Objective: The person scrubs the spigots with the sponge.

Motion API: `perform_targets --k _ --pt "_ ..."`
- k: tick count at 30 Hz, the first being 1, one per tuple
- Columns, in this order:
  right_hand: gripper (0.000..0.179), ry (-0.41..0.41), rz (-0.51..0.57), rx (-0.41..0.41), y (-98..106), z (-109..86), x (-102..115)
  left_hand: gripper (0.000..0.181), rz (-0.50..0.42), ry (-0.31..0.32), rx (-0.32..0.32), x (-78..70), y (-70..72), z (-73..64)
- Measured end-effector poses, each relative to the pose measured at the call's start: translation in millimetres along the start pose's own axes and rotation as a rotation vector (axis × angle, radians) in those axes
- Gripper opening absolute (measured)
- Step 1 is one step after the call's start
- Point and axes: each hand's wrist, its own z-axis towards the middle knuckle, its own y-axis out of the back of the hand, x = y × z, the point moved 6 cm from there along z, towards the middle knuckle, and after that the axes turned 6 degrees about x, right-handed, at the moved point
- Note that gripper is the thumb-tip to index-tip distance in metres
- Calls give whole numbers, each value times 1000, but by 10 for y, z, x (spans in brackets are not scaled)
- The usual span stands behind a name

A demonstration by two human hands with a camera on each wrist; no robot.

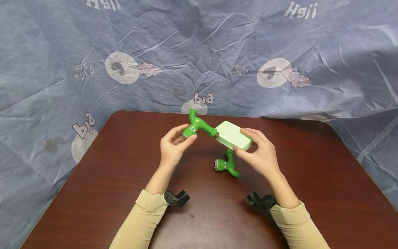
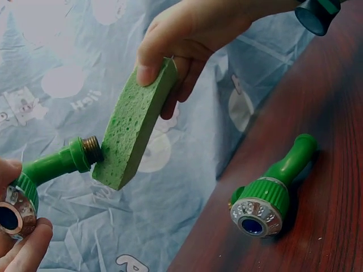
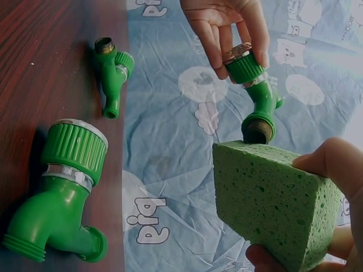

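Observation:
My left hand [image 1: 174,145] pinches a green faucet [image 1: 199,122] by its ribbed knob, thumb and fingers on either side. The faucet's brass threaded end points right and meets, or nearly meets, the edge of a light green sponge [image 1: 231,135]. My right hand [image 1: 262,152] grips that sponge by its far end, thumb on one face and fingers on the other. Below it, another green faucet [image 1: 230,164] lies on the table, its knob turned left. In the right wrist view a further green faucet [image 3: 112,79] lies beyond the near one; I cannot make it out in the head view.
The dark red-brown table [image 1: 109,193] runs back to a wrinkled blue-grey cloth [image 1: 199,52] printed with cartoon shapes and letters. Black curved mounts [image 1: 176,199] sit at both wrists, by the cuffs of the pale yellow sleeves [image 1: 140,221].

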Motion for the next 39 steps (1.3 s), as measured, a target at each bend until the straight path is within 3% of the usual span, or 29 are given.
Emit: perform_targets --k 6,13,18,23,28,31,36,39 --pt "49 -10 7 0 -16 -2 -14 47 10 -1 6 2 -4 -15" --pt "50 -32 -9 21 -44 -8 -33 51 32 -47 33 -21 -18 -21" --pt "49 -36 37 37 -57 -6 -33 46 53 -73 -52 -38 32 -22" --pt "48 -26 164 27 -48 1 -34 42 95 -106 -139 -72 100 -19" --pt "52 35 239 -6 -16 4 35 40 112 -104 -136 -182 64 -48" --pt "54 92 248 -8 18 -2 195 39 139 -102 -135 -286 18 -82" --pt "55 206 235 34 29 -35 487 35 212 -113 -146 -360 -12 -118" --pt "57 253 224 66 -16 -55 556 35 244 -132 -145 -369 -22 -127"
